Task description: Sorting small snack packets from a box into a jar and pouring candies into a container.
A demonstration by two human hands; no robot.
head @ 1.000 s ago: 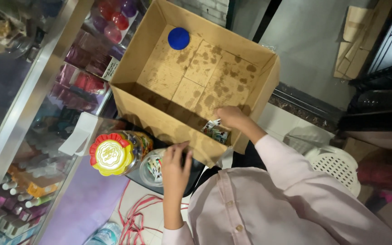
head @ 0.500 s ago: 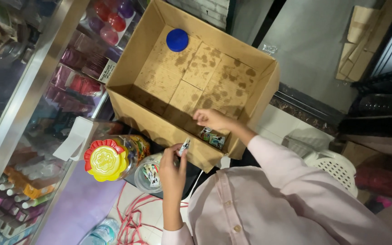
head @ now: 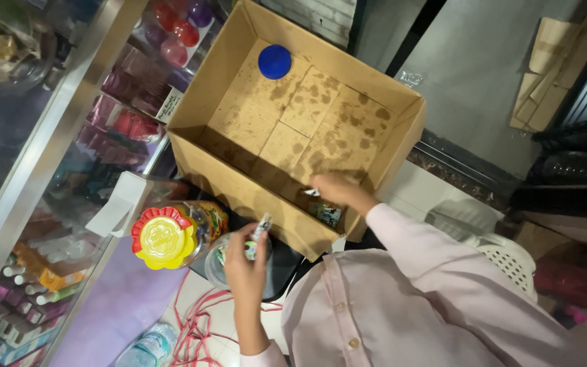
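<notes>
Nearest, the left hand (head: 246,261) pinches a small wrapped packet (head: 261,228) upright above a clear jar (head: 222,258). Beyond, the right hand (head: 340,191) closes on what may be another packet (head: 326,213) in the stained cardboard box (head: 239,190), far from the blue cap (head: 274,61).

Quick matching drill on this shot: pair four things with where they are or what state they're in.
Things:
1. blue disc
2. jar lid
3. left hand
4. right hand

Places or states:
A. reaching inside the cardboard box, near its front wall
B. yellow with a red scalloped rim
C. holding a small wrapped item outside the box
D. lying in the box's far corner

Pairs: 1-D, 2-B, 3-C, 4-A
</notes>
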